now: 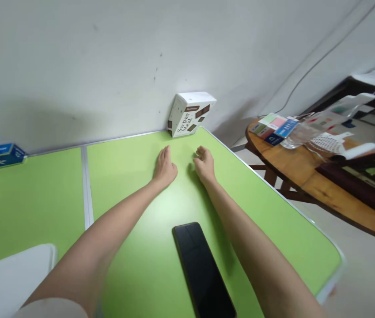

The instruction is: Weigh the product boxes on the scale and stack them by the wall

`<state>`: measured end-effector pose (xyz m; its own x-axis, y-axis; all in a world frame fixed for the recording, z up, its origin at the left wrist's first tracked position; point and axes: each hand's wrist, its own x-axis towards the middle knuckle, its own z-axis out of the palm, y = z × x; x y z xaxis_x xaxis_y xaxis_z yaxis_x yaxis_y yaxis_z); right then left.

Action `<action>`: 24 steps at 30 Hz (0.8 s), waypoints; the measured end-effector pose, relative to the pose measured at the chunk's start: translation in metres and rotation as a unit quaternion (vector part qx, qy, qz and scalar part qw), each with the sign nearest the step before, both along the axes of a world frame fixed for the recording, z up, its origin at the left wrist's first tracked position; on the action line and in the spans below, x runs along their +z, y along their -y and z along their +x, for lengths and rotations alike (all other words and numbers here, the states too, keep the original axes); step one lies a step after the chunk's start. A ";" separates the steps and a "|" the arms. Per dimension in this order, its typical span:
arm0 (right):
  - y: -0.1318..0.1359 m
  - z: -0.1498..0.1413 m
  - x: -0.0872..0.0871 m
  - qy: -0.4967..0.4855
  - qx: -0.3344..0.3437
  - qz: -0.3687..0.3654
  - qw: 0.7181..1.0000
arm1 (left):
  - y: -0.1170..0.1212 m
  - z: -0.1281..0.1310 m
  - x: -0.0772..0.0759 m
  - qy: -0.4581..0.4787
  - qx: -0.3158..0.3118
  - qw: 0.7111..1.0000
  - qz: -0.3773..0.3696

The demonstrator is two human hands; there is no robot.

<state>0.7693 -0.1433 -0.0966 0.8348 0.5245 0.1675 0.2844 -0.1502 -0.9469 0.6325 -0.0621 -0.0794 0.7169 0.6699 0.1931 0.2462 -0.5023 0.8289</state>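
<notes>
Both hands reach forward over a green folding table. My left hand has its fingers stretched out and holds nothing. My right hand is to its right, its fingers loosely curled with a gap to the thumb and nothing visible in it. Just beyond the hands, a white "Super Meal" box with brown patches stands upright at the far corner by the wall; neither hand touches it. A black smartphone lies flat between my forearms, its screen dark.
At the far left edge sits a blue box. A white flat object with a rounded corner lies at lower left. Right of the table, a wooden table holds colourful boxes, a dark red box and other clutter. The wall borders the back edge.
</notes>
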 end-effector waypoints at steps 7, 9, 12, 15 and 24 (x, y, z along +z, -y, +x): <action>-0.058 0.079 -0.019 0.039 -0.042 -0.025 0.998 | -0.041 0.066 -0.005 -0.032 0.029 0.999 0.011; -0.072 0.099 -0.025 0.041 -0.061 -0.027 0.997 | -0.050 0.079 -0.005 -0.038 0.028 0.999 0.012; -0.088 0.124 -0.031 0.039 -0.092 -0.024 0.995 | -0.059 0.092 -0.004 -0.052 0.019 0.998 0.010; -0.092 0.133 -0.030 0.034 -0.077 -0.034 0.996 | -0.062 0.096 -0.002 -0.057 0.005 0.998 0.007; -0.060 0.077 -0.009 0.013 -0.027 -0.026 0.999 | -0.054 0.070 0.000 -0.009 0.015 0.998 -0.053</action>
